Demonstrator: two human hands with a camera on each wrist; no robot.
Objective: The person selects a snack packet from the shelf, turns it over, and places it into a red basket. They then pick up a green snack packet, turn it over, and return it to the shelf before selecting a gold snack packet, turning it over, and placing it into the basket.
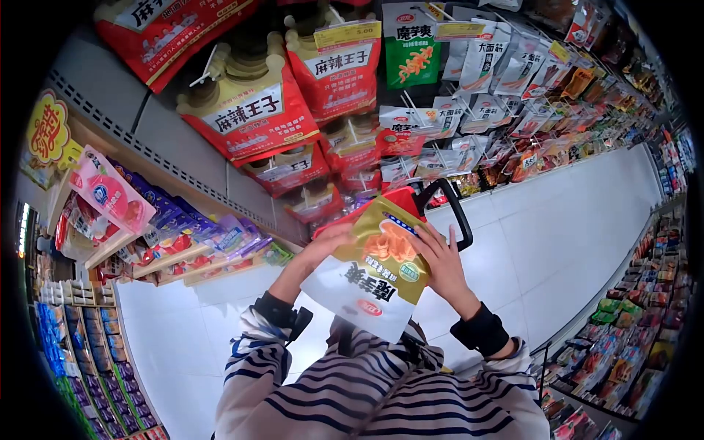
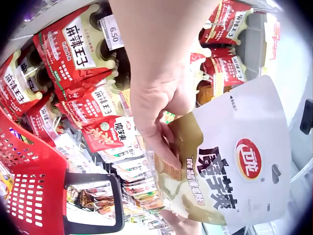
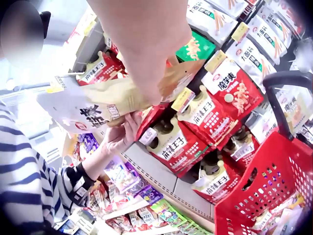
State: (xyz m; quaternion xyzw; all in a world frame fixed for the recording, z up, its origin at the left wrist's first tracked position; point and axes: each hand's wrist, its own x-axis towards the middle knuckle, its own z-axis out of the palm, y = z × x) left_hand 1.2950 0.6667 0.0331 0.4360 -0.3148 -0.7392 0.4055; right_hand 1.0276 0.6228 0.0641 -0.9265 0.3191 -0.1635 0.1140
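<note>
A gold-and-white snack bag [image 1: 370, 271] is held between both hands in front of the striped shirt, its printing upside down in the head view. My left hand [image 1: 323, 246] grips one side edge, its fingers partly behind the bag. On the opposite edge, my right hand [image 1: 440, 264] holds the bag with fingers over its front. In the left wrist view, the left hand [image 2: 159, 110] pinches the gold part near a pictured food bowl. The right wrist view shows the bag [image 3: 93, 105] nearly edge-on, with the left hand [image 3: 122, 134] beneath it.
A red basket [image 3: 266, 181] with a black handle [image 1: 462, 220] stands beyond the bag, packets inside it. Red snack bags [image 1: 246, 117] and white ones [image 1: 484, 59] hang on hooks ahead. Tilted shelves [image 1: 172, 257] of sweets lie left; pale floor tiles [image 1: 543, 227] stretch right.
</note>
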